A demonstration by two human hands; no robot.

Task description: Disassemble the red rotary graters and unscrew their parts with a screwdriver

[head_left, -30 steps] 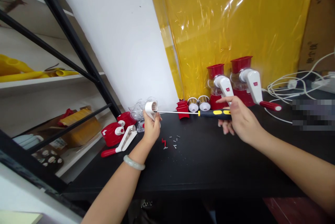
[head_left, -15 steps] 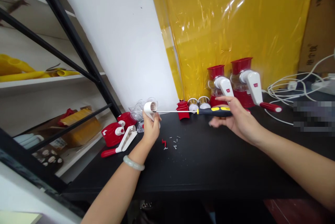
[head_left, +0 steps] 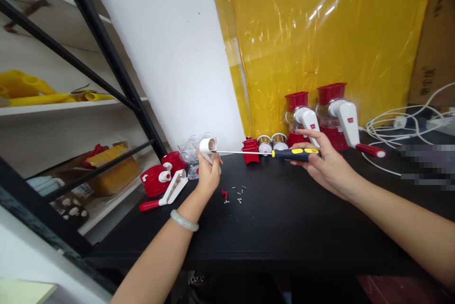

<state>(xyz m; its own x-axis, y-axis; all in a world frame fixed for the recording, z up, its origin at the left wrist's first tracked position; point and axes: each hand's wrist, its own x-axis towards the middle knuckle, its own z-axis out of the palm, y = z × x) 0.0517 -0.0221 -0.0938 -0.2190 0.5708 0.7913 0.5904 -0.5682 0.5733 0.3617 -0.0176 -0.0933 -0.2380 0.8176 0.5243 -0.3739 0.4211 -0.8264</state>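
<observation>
right hand [head_left: 332,166] | fingers [head_left: 315,133] splayed earlier | now drawn in closer around screwdriver handle [head_left: 293,154]

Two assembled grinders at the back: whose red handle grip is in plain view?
The grinder at picture right: its red grip juts clear of the right hand, which covers the other grinder's lower crank end.

I cannot see the tip of the black-and-yellow-handled steel screwdriver [head_left: 295,154]; it is lost at the white plastic ring-ended piece [head_left: 206,147], whose lower part my left hand [head_left: 209,175] covers. My right hand [head_left: 330,167] hides part of a red-and-white crank grinder [head_left: 301,115]. The tiny silvery bits [head_left: 239,200] are too small to identify, and the right edge crops the brown cardboard box [head_left: 434,43].
</observation>
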